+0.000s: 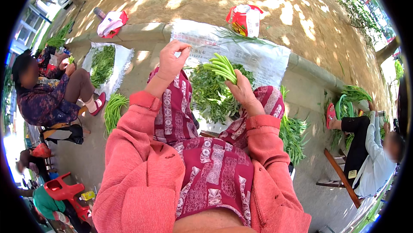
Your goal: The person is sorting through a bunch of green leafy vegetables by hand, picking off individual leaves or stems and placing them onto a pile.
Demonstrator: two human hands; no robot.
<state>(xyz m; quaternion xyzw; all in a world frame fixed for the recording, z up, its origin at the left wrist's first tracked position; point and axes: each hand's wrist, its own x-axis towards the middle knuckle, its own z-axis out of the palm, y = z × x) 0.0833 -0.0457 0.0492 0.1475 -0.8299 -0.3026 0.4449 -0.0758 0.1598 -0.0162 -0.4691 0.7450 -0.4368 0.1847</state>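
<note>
My right hand [243,90] grips a bunch of green long beans [221,67], whose ends stick up and to the left. My left hand [172,58] is raised beside it with thumb and fingertips pinched together; whether something thin is between them cannot be made out. Both hands hover over a heap of green leafy stems [211,95] lying on a white printed sack [258,58] spread on the ground in front of my knees. My sleeves are pink-red, my trousers patterned red.
A second pile of green beans [292,134] lies right of my leg, another [114,108] to the left. A seated person [47,86] works at the left by a sack of greens [103,63]; another person [370,142] sits right. A red-and-white bag [245,20] rests on the curb.
</note>
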